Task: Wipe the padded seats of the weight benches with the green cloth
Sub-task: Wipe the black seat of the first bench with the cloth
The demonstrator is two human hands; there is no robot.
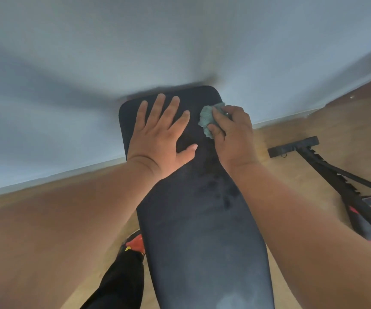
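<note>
Hands work the far end of the bench pad (193, 219), a long dark cushion running from 6 o'clock up to 12 o'clock in the head view. The left hand (160, 134) lies flat on the pad at about 11 o'clock, fingers straight and spread, holding nothing; it likely steadies the bench and takes the person's weight as they lean forward. The right hand (233, 137) is curled round the cloth (209, 119), a bunched green wad that shows past the knuckles at 12 o'clock of that hand, pressed on the pad near its right edge. Balling the cloth this way probably gives a firm grip and more pressure on a small patch. The two hands sit close together but apart, a strip of bare pad between them. Dull smears show on the pad nearer 6 o'clock, so that stretch may want more wiping. A second bench frame (327, 172) lies on the wooden floor (291, 148) at 3 o'clock, well apart; its pad, if any, cannot be made out.
</note>
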